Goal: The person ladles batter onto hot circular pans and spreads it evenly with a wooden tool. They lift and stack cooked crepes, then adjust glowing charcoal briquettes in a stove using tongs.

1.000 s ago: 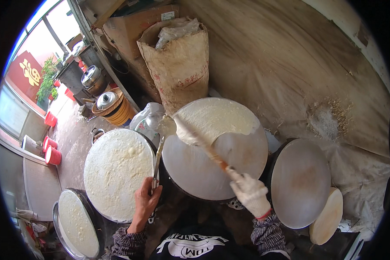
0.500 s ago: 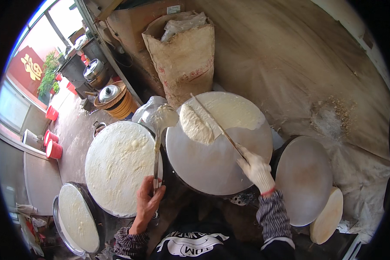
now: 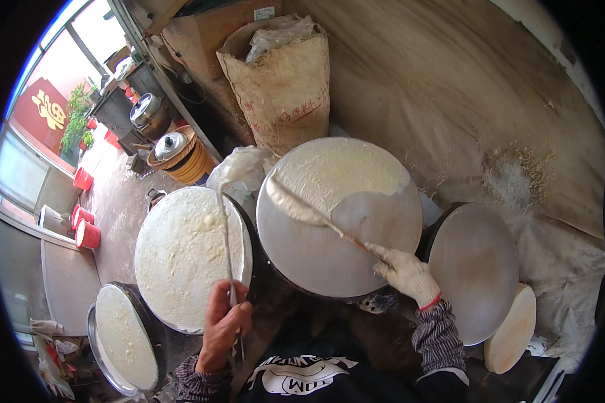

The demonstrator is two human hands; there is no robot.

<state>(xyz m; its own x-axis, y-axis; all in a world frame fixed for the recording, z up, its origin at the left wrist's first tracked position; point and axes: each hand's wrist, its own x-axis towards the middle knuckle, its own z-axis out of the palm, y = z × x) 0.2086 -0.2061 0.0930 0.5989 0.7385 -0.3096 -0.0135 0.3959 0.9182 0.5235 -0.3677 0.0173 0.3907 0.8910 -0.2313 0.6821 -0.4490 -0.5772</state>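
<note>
Creased brown sheeting (image 3: 437,87) behind, red writing (image 3: 302,112) on the tan sack (image 3: 275,84)! Bare left hand (image 3: 223,326) grips a metal ladle (image 3: 226,232); knit-gloved right hand (image 3: 408,273) clutches a thickly smeared spreader (image 3: 319,217) over the round griddle (image 3: 376,232), pale batter (image 3: 339,161) coating its far side.

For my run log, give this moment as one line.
left hand: holds ladle | right hand, gloved: holds paddle | batter: partly covers middle griddle | sack: beyond griddle
</note>
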